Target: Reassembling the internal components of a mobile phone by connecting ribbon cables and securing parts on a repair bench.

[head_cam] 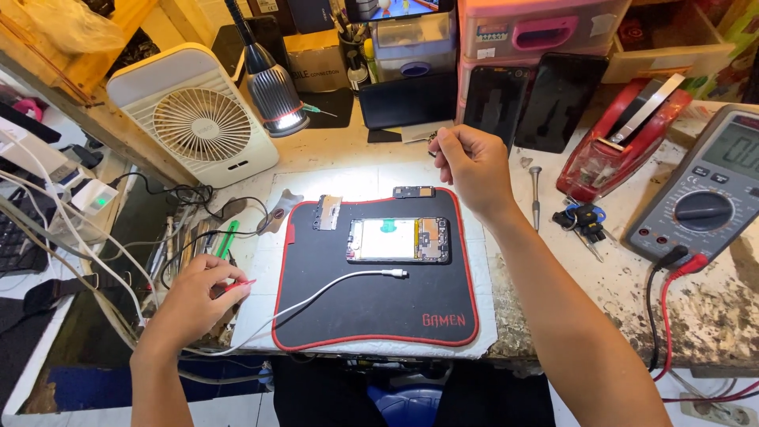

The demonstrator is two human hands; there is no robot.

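Observation:
An opened phone [398,240] with its back off lies on a black mat with red edging [371,308]. A white cable [332,289] ends just below the phone. Two loose phone parts [326,212] [414,192] rest at the mat's far edge. My left hand [198,300] is at the left of the mat among tools, pinching a small red-handled tool [239,285]. My right hand [472,168] is raised beyond the mat's far right corner, fingers closed on a tiny item [433,142] too small to identify.
A white fan [194,119] and a lit lamp [273,91] stand at the back left. Dark phones [526,99] lean at the back. At the right sit a red tape dispenser [621,142], a multimeter [704,194] with leads, and a screwdriver [535,198]. Cables crowd the left.

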